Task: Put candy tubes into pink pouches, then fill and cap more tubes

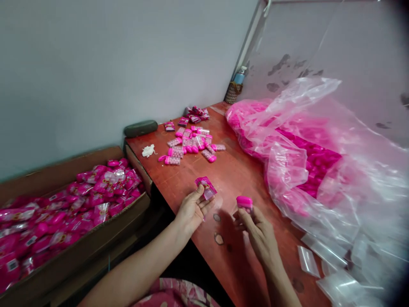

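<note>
My left hand pinches a small pink printed packet between thumb and fingers, just above the red-brown table. My right hand holds a small pink capped tube upright at its fingertips, a short way right of the packet. The two hands are apart, over the table's near left part.
A pile of pink tubes and packets lies at the table's far side. A large clear plastic bag full of pink items covers the right. Small clear bags lie at the near right. A cardboard box of pink packets stands left.
</note>
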### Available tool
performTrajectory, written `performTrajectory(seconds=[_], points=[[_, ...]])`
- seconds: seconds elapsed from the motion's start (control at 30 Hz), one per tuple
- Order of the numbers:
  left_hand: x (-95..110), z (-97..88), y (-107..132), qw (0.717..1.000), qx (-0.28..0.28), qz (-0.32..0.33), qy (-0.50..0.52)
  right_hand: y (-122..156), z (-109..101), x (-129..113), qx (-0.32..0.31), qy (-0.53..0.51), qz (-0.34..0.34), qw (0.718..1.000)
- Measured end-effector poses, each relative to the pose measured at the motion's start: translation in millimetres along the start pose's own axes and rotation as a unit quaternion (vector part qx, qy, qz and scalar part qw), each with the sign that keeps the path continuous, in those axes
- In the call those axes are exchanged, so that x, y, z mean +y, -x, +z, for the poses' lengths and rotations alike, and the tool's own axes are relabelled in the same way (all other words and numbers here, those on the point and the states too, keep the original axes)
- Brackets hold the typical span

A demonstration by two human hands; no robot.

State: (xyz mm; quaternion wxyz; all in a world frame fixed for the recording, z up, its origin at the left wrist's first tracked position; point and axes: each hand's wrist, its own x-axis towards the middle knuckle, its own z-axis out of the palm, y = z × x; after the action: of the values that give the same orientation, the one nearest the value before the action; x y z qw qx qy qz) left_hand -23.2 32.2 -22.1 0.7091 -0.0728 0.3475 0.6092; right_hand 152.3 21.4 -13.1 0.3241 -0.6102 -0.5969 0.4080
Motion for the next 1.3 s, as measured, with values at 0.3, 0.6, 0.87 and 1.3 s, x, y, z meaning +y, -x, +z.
performTrajectory(seconds=[0.3,0.6,0.87,1.3], points=[[-4.2,0.0,1.3,0.999,-0.046,-0.003,0.005,21.2,62.1,-35.0,-0.09,-0.249,0.083,0.961],[1.7,0.4,-2.8,0.996,-0.083,0.009,-0.038,12.1,70.9,-28.7,-0.091,-0.284,0.09,0.95],[1.9,8.6,-1.3,0.98,-0.115,0.057,-0.152,3.0,69.1,-21.7,-0.12,-0.287,0.083,0.947],[-3.9,6.7,-10.0,0.943,-0.157,0.012,-0.293,0.0,68.2,-4.9,-0.072,-0.229,0.04,0.97]])
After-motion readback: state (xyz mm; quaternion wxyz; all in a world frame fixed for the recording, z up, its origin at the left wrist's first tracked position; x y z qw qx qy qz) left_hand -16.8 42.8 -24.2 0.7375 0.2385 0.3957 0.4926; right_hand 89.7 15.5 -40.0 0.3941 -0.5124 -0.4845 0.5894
